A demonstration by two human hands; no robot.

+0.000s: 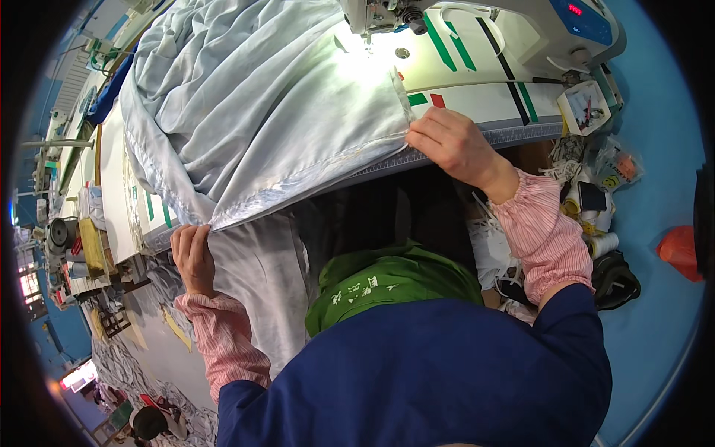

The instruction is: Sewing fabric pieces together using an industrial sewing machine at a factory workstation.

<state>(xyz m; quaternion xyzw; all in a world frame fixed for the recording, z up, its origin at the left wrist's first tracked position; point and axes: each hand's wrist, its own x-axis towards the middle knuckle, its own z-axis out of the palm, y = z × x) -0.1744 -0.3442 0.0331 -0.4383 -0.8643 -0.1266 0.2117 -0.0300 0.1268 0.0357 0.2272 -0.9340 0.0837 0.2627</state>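
A large pale grey-blue fabric piece (275, 119) lies in folds over the sewing table, its near edge running along the table's front. My right hand (454, 145) pinches one corner of it at the table edge, to the right of the lit needle area. My left hand (194, 257) grips the same edge further left, at the table's front rim. Between the two hands the edge is drawn fairly straight. The sewing machine head (383, 16) stands just beyond the fabric, its lamp shining on the cloth. More grey cloth (257, 276) hangs below the table edge.
A ruler strip (521, 132) runs along the table's front edge. On the right are a white box of small items (585, 108), a thread cone (602, 244) and a red bag (679, 253) on the blue floor. Another person (153, 421) sits far off at lower left among cloth.
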